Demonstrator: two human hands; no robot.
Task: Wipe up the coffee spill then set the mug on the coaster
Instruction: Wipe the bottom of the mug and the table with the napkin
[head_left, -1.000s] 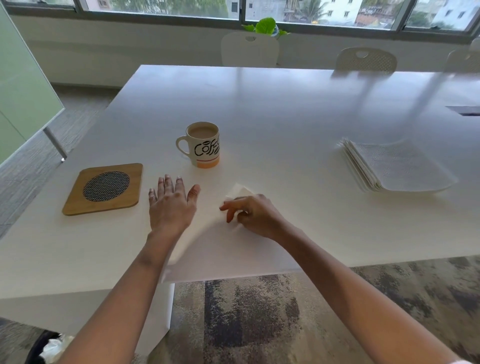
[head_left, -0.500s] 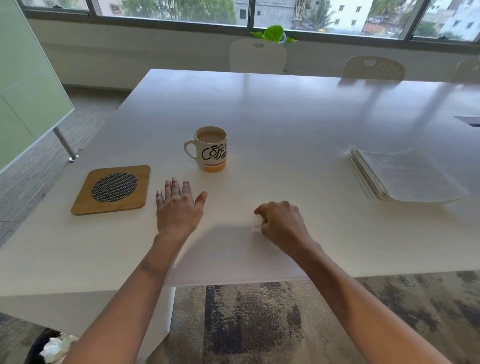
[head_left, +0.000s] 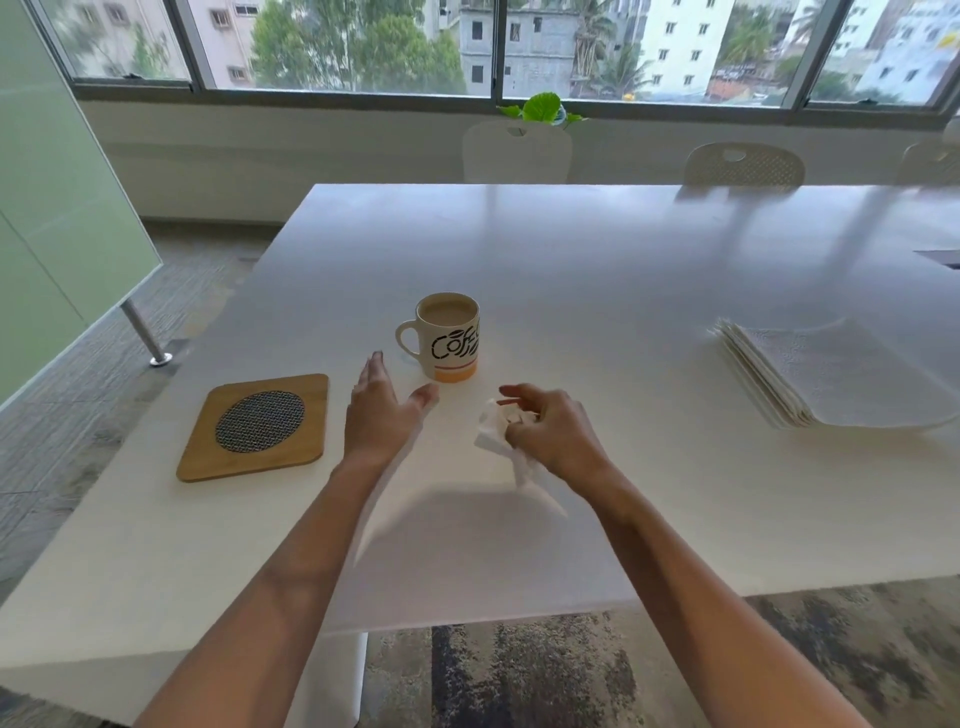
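While your right hand (head_left: 550, 434) bunches a crumpled white paper napkin (head_left: 496, 428) and your left hand (head_left: 382, 410) hovers open, no spill shows on the white counter (head_left: 597, 270), so wiping looks about done. The full white printed ceramic mug (head_left: 449, 338) stands off the coaster, just beyond your left fingertips; the square wooden mesh-centred coaster (head_left: 257, 426) lies left of that hand, with nothing between and the stack of white napkins (head_left: 831, 379) well right.

A wide white surface (head_left: 597, 249) fills the room's middle, glossy with daylight from a long row of windows (head_left: 498, 47) looking onto buildings and trees. Pale chairs (head_left: 517, 153) stand along its far edge, below a leafy green plant (head_left: 543, 108). A green panel (head_left: 57, 208) stands left; mottled carpet (head_left: 519, 675) lies below.
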